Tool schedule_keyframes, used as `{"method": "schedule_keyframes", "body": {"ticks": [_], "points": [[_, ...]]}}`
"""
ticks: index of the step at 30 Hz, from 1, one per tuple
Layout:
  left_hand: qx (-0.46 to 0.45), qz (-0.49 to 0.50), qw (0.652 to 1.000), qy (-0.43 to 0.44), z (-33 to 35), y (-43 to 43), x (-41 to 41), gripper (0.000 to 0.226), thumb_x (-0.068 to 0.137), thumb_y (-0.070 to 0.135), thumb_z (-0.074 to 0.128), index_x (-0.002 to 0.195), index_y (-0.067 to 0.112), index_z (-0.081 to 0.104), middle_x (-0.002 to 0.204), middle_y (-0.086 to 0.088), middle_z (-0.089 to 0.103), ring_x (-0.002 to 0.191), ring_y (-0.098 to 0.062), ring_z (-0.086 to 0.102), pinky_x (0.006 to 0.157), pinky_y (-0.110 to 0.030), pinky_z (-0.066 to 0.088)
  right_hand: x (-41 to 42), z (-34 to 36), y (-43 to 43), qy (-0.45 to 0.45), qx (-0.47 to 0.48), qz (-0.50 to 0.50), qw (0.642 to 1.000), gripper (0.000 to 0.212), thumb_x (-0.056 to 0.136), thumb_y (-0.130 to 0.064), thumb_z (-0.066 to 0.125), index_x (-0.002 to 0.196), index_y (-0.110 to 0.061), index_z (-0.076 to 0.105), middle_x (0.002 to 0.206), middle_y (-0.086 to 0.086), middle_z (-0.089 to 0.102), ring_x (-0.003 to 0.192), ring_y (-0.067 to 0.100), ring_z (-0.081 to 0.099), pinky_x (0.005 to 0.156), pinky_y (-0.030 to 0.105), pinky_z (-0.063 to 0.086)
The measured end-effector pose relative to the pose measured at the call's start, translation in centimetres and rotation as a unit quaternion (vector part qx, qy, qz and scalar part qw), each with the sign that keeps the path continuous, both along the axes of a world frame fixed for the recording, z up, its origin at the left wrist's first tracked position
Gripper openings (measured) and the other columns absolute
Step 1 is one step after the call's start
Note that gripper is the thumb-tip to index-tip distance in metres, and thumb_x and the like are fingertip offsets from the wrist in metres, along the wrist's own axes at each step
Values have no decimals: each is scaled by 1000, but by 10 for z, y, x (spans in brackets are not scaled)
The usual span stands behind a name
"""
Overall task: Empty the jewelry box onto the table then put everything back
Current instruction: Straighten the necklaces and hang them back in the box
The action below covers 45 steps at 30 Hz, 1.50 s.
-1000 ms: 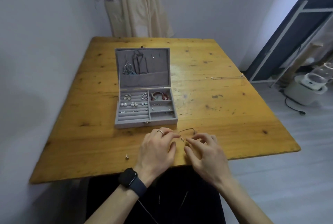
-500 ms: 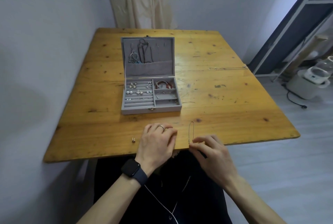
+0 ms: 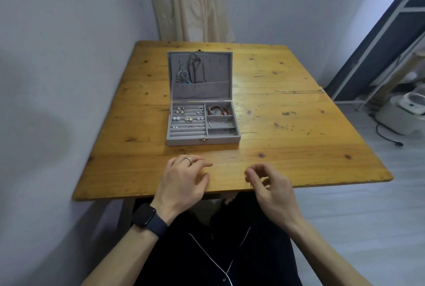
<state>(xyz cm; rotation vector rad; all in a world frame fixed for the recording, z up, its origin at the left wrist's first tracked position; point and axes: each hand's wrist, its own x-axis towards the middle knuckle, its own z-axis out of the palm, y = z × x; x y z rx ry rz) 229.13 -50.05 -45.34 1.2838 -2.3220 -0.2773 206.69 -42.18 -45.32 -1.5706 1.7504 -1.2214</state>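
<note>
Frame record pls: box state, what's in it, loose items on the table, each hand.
box: jewelry box on the table, lid open and upright
lid: necklaces hang inside it
left section: earrings in the rolls
right compartments: red bracelet farthest, silver bangle in the middle
loose: chain near the table's right edge
left hand: fingers relaxed, at the table's near edge, holds nothing
right hand: fingertips pinch a thin strand, barely visible
</note>
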Motion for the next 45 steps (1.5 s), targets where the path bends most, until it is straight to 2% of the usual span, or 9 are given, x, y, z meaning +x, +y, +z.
{"method": "schedule_keyframes", "body": {"ticks": [3, 8, 16, 30, 37, 40, 43, 45], "points": [[18, 16, 1000, -5, 4, -2, 21, 33, 84, 32, 69, 118, 34, 68, 115, 14, 63, 108, -6, 54, 95, -31, 41, 12, 8, -8, -44, -1, 6, 999, 7, 96, -27, 64, 90, -25, 68, 82, -14, 71, 78, 5, 68, 65, 17, 50], [56, 45, 997, -4, 0, -3, 54, 36, 85, 41, 69, 121, 38, 64, 114, 14, 56, 105, -4, 49, 87, -28, 42, 30, 8, -14, -70, 4, 36, 997, 7, 95, -28, 65, 89, -26, 68, 82, -10, 71, 77, 9, 68, 66, 24, 53], [60, 78, 995, 15, -5, 1, 62, 22, 87, 48, 68, 104, 33, 73, 103, 16, 57, 96, -4, 50, 83, -30, 47, 43, -2, -17, -72, 27, 50, 996, 4, 94, -26, 66, 91, -25, 69, 83, -11, 72, 80, 8, 69, 73, 29, 56], [35, 89, 995, 28, -8, 3, 64, 14, 87, 40, 72, 89, 27, 76, 91, 13, 64, 87, -10, 54, 73, -33, 51, 44, -7, -18, -72, 38, 35, 996, 5, 94, -30, 67, 89, -28, 69, 83, -13, 73, 79, 5, 69, 69, 16, 50], [68, 107, 991, 46, -8, -5, 63, 12, 90, 40, 69, 91, 29, 74, 93, 19, 62, 87, -1, 52, 73, -24, 48, 41, -6, -20, -84, 37, 35, 995, 6, 94, -29, 68, 89, -28, 70, 83, -12, 73, 79, 4, 69, 69, 13, 49], [89, 103, 986, 93, 2, -13, 57, 13, 90, 41, 68, 91, 30, 73, 93, 20, 62, 86, -1, 58, 71, -18, 47, 29, 6, -27, -112, 28, 21, 993, 5, 94, -29, 68, 89, -27, 71, 83, -10, 74, 79, 6, 69, 68, 16, 51], [98, 76, 984, 130, 25, -33, 34, 9, 89, 41, 70, 90, 32, 72, 90, 20, 63, 84, 1, 60, 71, -12, 44, 6, 27, -41, -115, 11, 14, 993, 6, 94, -28, 68, 91, -24, 71, 83, -7, 74, 79, 9, 69, 72, 25, 55], [103, 48, 984, 139, 42, -54, 8, 9, 89, 40, 69, 90, 31, 71, 89, 19, 64, 83, 3, 60, 69, -12, 47, -14, 42, -56, -106, 4, 4, 994, 8, 93, -31, 68, 92, -24, 71, 84, -8, 74, 80, 11, 70, 73, 31, 56]]}}
